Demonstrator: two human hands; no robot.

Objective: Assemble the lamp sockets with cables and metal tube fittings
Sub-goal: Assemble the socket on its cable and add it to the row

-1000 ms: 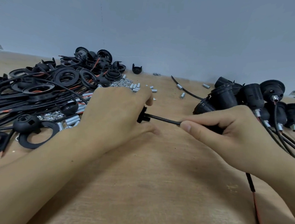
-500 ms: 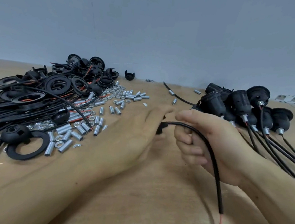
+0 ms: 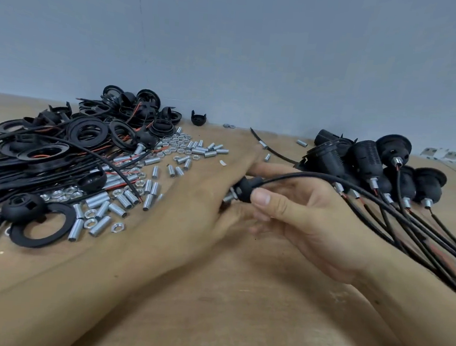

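Evidently mid-assembly, the right hand (image 3: 300, 220) pinched a black socket cap (image 3: 244, 188) with its cable (image 3: 304, 175) above the bench (image 3: 238, 298); the left hand's (image 3: 205, 198) fingers' grip was hidden. Next probably came seating the metal tube (image 3: 228, 197).

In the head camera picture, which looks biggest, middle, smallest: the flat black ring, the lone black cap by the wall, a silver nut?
1. Flat black plastic ring, nearest the camera
2. Lone black clawed cap, farther back
3. Silver metal nut
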